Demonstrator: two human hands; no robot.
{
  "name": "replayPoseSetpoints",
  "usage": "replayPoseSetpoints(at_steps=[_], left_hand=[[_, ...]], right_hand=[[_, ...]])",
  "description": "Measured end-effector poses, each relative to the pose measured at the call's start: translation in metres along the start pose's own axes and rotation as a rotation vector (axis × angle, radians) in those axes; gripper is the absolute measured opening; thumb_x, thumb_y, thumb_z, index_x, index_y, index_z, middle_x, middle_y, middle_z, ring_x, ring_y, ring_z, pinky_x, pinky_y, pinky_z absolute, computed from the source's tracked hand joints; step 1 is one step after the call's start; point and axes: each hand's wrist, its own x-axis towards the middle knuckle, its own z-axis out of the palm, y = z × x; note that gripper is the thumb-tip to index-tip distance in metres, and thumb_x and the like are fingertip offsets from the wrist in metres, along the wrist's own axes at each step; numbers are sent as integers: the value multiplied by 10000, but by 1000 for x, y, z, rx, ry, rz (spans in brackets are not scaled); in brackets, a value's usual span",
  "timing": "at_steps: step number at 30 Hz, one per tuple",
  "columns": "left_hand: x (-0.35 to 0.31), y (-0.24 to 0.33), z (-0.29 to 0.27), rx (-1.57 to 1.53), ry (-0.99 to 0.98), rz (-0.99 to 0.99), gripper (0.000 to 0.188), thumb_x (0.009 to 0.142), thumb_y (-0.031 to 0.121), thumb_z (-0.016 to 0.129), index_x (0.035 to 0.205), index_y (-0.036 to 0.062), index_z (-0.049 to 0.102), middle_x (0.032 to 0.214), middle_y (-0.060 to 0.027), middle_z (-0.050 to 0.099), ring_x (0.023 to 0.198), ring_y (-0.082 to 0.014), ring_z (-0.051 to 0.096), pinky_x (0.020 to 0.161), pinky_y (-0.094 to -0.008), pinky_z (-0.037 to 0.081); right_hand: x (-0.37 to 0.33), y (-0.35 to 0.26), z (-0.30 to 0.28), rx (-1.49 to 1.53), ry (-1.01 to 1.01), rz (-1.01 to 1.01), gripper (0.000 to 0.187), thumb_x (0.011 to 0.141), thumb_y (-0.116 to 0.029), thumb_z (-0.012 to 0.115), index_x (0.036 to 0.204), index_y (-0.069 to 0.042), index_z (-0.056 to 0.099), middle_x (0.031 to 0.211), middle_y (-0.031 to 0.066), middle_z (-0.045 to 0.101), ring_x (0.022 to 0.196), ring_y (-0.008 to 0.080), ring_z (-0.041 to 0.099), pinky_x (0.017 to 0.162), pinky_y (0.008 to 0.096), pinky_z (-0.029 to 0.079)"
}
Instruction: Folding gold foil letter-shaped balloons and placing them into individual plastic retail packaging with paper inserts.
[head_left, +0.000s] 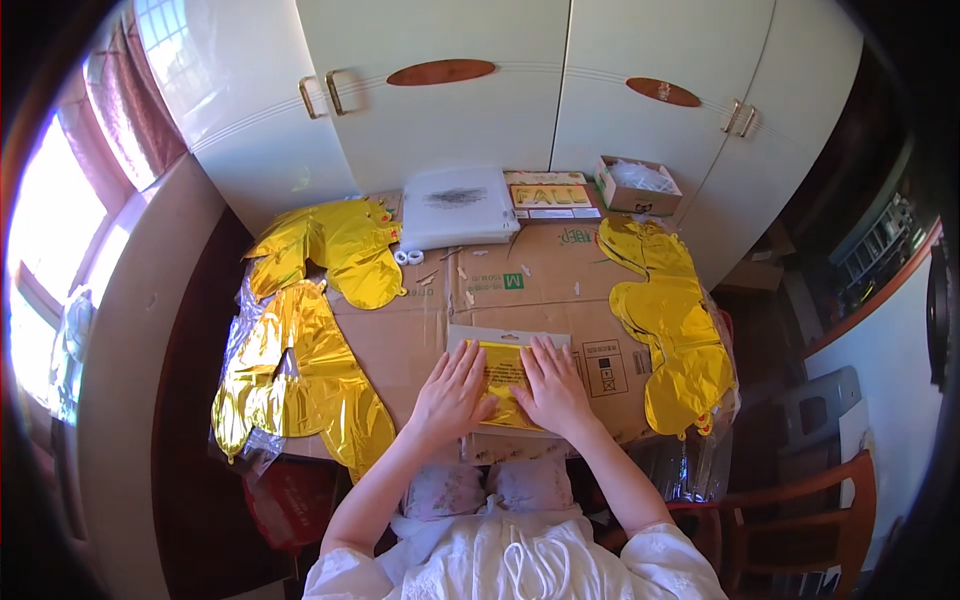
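Note:
Both hands lie flat, palms down, on a folded gold foil piece (505,368) near the front of the cardboard-covered table. My left hand (450,395) presses its left side with fingers stretched out. On the right side rests my right hand (555,390), its fingers also extended and the thumb reaching inward. Dark printed lines show on the foil between the hands. Around it, a pale flat package (483,333) with a hanging hole at the top shows its edges; whether the foil is inside or on top, I cannot tell.
Flat gold foil balloons lie at the left (300,350) and right (672,320). Toward the back are a stack of clear plastic bags (455,222), printed cards (550,197), an open box (637,197) and small white rolls (408,258). A wooden chair (800,535) stands lower right.

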Motion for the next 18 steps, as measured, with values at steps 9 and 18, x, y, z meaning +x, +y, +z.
replayPoseSetpoints(at_steps=[9, 18], left_hand=[[21, -21, 34, 144, -137, 121, 936, 888, 713, 390, 1463, -23, 331, 1529, -234, 314, 1444, -363, 261, 1174, -494, 192], [15, -20, 40, 174, -102, 94, 824, 942, 624, 370, 1443, -31, 370, 1516, -225, 341, 1449, -347, 257, 1177, -487, 190]], right_hand=[[-9, 1, 12, -100, -135, 4, 854, 899, -612, 469, 1459, 19, 336, 1528, 257, 287, 1442, 406, 234, 1167, 563, 156], [-7, 7, 9, -50, -132, -53, 839, 905, -592, 477, 1456, 25, 335, 1524, 252, 295, 1432, 402, 255, 1166, 552, 167]])
